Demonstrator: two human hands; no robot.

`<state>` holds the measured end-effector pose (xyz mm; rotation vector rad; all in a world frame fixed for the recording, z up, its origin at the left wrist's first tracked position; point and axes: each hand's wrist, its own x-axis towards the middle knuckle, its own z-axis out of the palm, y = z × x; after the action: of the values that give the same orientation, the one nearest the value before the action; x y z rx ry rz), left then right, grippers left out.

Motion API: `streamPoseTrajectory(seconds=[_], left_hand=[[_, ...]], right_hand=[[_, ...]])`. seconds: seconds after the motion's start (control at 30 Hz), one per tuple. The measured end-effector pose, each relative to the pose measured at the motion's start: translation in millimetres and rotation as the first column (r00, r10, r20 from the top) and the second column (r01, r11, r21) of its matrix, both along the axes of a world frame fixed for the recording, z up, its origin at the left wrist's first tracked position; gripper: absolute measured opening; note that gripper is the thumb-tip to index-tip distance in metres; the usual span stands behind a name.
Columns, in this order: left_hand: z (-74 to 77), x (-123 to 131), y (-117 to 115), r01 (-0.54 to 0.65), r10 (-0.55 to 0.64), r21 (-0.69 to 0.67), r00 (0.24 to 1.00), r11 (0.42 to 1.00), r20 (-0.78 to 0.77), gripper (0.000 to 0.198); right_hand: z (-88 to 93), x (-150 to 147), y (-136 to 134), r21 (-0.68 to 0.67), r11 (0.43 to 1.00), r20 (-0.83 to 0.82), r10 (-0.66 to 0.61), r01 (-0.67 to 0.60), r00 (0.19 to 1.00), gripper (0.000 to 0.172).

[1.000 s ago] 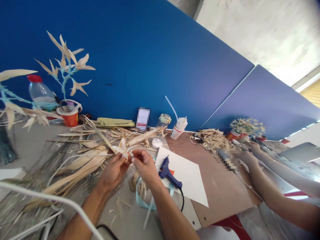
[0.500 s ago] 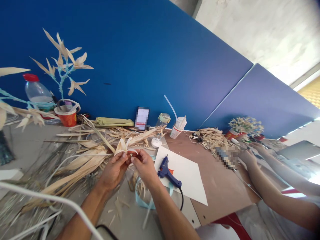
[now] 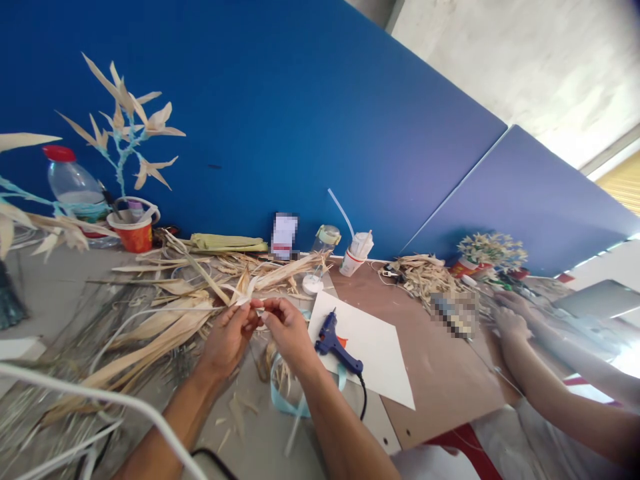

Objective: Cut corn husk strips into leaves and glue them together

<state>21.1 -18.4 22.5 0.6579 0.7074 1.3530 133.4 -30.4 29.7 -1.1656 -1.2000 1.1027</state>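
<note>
Pale dried corn husk petals [image 3: 243, 288], shaped like a small flower, rise from my left hand [image 3: 226, 341], whose thumb and fingers are closed on their base. My right hand [image 3: 289, 331] meets it from the right, thumb and fingertips pinched together at the same base. A small light bit shows at the right fingertips, too small to name apart from the husk. Behind and left of both hands lie long dried corn husks [image 3: 160, 320]. A blue glue gun [image 3: 330, 341] rests on a white sheet [image 3: 385, 353] just right of my right forearm.
Husk flowers on blue-wrapped stems [image 3: 121, 157] stand in a red cup [image 3: 133, 237] near a plastic bottle [image 3: 75, 180]. A phone [image 3: 285, 237], jar [image 3: 327, 239] and white cup [image 3: 352, 261] line the blue partition [image 3: 250, 120]. A co-worker's hands [image 3: 513, 320] are at right.
The husk petals have turned in my fingers; the right petal that curled out sideways now points more upward. Both my hands stay close together. The co-worker's hands have shifted slightly right.
</note>
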Motion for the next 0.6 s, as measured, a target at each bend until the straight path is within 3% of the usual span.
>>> streamPoseTrajectory(seconds=[0.2,0.4,0.47,0.6], left_hand=[[5.0,-0.7,-0.1,-0.049,0.049,0.011,0.999,0.999,0.004,0.032],[7.4,-10.3,6.7,-0.077,0.072,0.077,0.995,0.994,0.068,0.023],[7.0,-13.8,8.3,-0.087,0.079,0.107,0.994,0.991,0.077,0.020],[7.8,-19.1,10.3,-0.111,0.100,0.106,0.990,0.988,0.096,0.024]], right_hand=[[-1.9,4.8,4.1,0.018,0.998,0.074,-0.059,0.058,0.995,0.021],[2.4,26.2,13.0,0.106,0.973,0.366,-0.229,0.204,0.902,0.019],[3.1,29.5,14.0,0.132,0.977,0.476,-0.209,0.166,0.854,0.020],[2.9,23.5,9.0,0.146,0.989,0.665,-0.076,-0.029,0.743,0.018]])
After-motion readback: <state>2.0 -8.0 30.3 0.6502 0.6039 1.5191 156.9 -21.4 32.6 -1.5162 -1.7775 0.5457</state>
